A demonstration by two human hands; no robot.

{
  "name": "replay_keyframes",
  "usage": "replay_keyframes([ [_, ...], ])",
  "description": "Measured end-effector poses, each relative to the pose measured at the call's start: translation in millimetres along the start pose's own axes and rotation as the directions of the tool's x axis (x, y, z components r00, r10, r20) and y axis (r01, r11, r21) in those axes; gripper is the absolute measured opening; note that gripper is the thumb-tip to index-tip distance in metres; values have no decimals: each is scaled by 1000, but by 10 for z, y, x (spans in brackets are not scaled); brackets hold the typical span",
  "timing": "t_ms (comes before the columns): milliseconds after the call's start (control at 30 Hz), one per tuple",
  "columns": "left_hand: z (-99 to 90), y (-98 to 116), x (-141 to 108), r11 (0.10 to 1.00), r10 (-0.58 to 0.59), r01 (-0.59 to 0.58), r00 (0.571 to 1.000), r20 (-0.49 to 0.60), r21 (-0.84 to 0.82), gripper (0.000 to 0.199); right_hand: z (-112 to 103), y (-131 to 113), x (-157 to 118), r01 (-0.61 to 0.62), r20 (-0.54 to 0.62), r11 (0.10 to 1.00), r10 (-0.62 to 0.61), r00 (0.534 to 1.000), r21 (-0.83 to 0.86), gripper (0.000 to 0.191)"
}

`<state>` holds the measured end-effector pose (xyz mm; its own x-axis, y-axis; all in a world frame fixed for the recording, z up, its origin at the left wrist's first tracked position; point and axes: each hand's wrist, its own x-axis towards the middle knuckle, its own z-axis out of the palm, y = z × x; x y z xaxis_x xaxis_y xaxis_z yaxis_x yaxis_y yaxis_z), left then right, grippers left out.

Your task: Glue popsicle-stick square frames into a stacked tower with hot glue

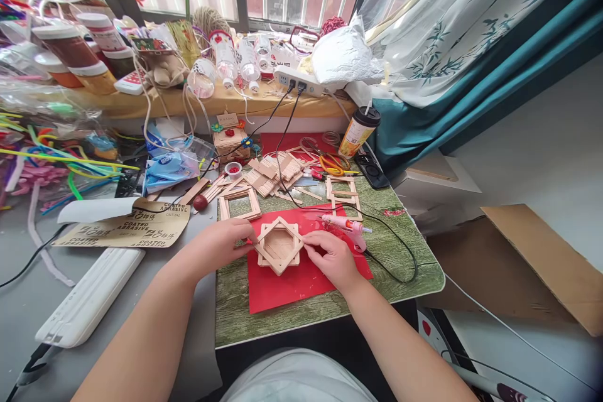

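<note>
On the red paper (268, 292) lies a small stack of square frames made of wooden craft sticks (279, 267). Its top frame is turned like a diamond over squared layers below, and a wooden floor shows through the middle. My left hand (229, 240) pinches the left corner of the top frame between thumb and fingers. The right corner is gripped by my right hand (332, 256), fingertips closed on it. A pink glue gun (346, 226) rests on the paper just beyond my right hand. Parts of the lower layers are hidden by the top frame.
Other stick frames (240, 203) stand behind, near a pile of craft sticks (276, 173). Orange-handled scissors (334, 164), a drink cup (359, 132) and a phone (372, 168) are at the back right. The glue gun's black cord (416, 257) loops rightward. Sandpaper (136, 226) lies left.
</note>
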<state>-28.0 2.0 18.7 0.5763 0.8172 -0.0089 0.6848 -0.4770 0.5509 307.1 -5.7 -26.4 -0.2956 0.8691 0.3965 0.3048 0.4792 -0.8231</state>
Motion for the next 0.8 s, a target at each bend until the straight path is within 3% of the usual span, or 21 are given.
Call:
replay_keyframes([
  [333, -42, 39, -23, 999, -50, 50, 999, 21, 16, 14, -16, 0, -13, -75, 32, 997, 75, 997, 14, 21],
  [500, -112, 99, -69, 997, -69, 70, 996, -55, 27, 22, -21, 9, 8, -34, 32, 999, 34, 999, 2, 20],
  [600, -119, 150, -68, 997, -10, 20, 991, -134, 69, 20, -27, -20, 7, 10, -27, 999, -11, 1000, -53, 22],
  [700, -68, 213, -12, 991, 110, -93, 972, -206, 92, 15, -98, -113, -60, 122, -93, 983, -136, 986, -136, 30],
  [800, 14, 287, 63, 971, 236, -224, 957, -171, 85, 16, -296, -215, -234, 266, -50, 940, -282, 958, -214, 45],
])
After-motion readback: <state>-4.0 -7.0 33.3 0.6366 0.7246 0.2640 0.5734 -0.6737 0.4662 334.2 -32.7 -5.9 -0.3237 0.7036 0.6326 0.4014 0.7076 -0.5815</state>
